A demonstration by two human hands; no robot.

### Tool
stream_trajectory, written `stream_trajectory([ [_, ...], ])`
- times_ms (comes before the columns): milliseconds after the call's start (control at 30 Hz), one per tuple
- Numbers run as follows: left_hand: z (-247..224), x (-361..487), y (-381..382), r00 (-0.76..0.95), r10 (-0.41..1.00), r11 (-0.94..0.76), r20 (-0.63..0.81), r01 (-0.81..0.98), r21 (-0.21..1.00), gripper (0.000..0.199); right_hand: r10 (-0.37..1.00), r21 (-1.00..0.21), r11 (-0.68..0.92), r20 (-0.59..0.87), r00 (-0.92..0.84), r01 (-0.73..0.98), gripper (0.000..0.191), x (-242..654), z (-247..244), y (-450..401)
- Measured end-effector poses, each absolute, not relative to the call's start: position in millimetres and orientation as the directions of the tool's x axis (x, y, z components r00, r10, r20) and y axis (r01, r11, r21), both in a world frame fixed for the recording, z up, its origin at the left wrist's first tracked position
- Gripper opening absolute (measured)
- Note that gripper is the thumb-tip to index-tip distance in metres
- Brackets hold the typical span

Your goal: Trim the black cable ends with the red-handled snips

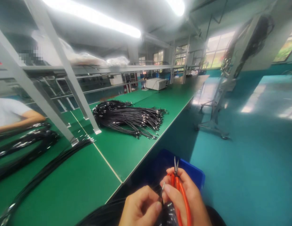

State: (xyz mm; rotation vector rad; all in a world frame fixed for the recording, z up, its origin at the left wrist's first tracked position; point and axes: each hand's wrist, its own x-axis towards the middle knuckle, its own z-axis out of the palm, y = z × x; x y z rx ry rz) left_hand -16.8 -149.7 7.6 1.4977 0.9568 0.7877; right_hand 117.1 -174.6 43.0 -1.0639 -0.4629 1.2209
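Low in the head view, my left hand (142, 205) pinches a black cable (162, 198) close to its end, where a small silvery tip shows. My right hand (194, 196) is wrapped round orange-handled scissors (187, 205), whose narrow metal blades point up and stand slightly apart. The thumb and forefinger of that same hand also meet at the cable tip, just right of my left fingers. Beneath both hands lies more black cable (105, 213), partly in shiny wrap. A blue bin (194, 171) sits right behind my hands, its inside mostly hidden.
A large bundle of black cables (134, 119) lies on the green table (112, 153). More cables (42, 171) stretch along the left, near a co-worker's arm (34, 117). Grey shelf posts (76, 97) rise from the table. A wheeled rack (214, 116) stands on the floor at right.
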Motion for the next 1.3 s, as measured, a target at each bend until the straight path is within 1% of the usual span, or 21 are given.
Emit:
stream_trajectory([
  [67,11,-18,-150,0.456,0.889,-0.042,-0.046,0.182,0.982,0.021,0.920,-0.853,-0.022,-0.221,0.324,-0.521,0.035,118,42,-176],
  [167,14,-18,-150,0.443,0.896,-0.080,-0.029,0.226,0.971,0.020,0.928,-0.859,-0.010,-0.199,0.316,-0.511,0.032,119,40,-176],
  [267,15,-17,-151,0.440,0.898,-0.095,-0.023,0.245,0.965,0.020,0.924,-0.854,-0.007,-0.204,0.323,-0.520,0.033,118,39,-174],
  [400,12,-15,-154,0.388,0.921,-0.149,0.020,0.306,0.940,0.015,0.910,-0.834,-0.001,-0.229,0.345,-0.552,0.036,117,37,-171],
  [533,8,-18,-156,0.395,0.918,-0.198,0.041,0.367,0.909,0.013,0.922,-0.818,-0.016,-0.235,0.308,-0.575,0.034,117,35,-171],
  [600,6,-19,-155,0.393,0.919,-0.196,0.034,0.379,0.904,0.012,0.929,-0.797,-0.040,-0.252,0.272,-0.603,0.032,118,33,-171],
  [667,5,-20,-156,0.416,0.909,-0.174,0.019,0.337,0.925,0.013,0.932,-0.759,-0.065,-0.278,0.232,-0.648,0.031,118,30,-171],
  [733,6,-18,-156,0.415,0.910,-0.139,0.023,0.252,0.958,0.015,0.931,-0.714,-0.090,-0.308,0.197,-0.694,0.031,116,27,-172],
  [800,9,-13,-158,0.351,0.935,-0.111,0.051,0.155,0.982,0.020,0.921,-0.679,-0.117,-0.347,0.177,-0.724,0.034,112,26,-174],
  [867,14,-5,-159,0.261,0.961,-0.111,0.088,0.072,0.991,0.025,0.909,-0.677,-0.127,-0.371,0.188,-0.725,0.037,108,27,-175],
  [933,18,2,-159,0.173,0.976,-0.142,0.128,0.074,0.987,0.027,0.911,-0.703,-0.087,-0.343,0.229,-0.706,0.040,105,31,-176],
  [1000,22,7,-156,0.103,0.986,-0.143,0.131,0.116,0.983,0.025,0.920,-0.733,-0.023,-0.281,0.272,-0.680,0.042,103,35,-176],
  [1033,23,7,-154,0.102,0.989,-0.117,0.107,0.101,0.988,0.025,0.923,-0.742,0.000,-0.258,0.286,-0.671,0.043,103,36,-176],
  [1100,24,6,-150,0.192,0.981,-0.020,0.024,-0.024,1.000,0.027,0.922,-0.747,0.010,-0.251,0.295,-0.665,0.042,103,38,-178],
  [1167,25,2,-147,0.316,0.948,0.092,-0.035,-0.167,0.982,0.028,0.917,-0.739,-0.024,-0.285,0.280,-0.673,0.040,104,37,-180],
  [1200,25,0,-146,0.351,0.935,0.134,-0.051,-0.215,0.967,0.029,0.913,-0.732,-0.050,-0.309,0.266,-0.679,0.040,105,36,-182],
  [1300,25,-1,-148,0.331,0.940,0.194,-0.081,-0.324,0.926,0.032,0.906,-0.708,-0.108,-0.359,0.224,-0.698,0.039,106,32,-184],
])
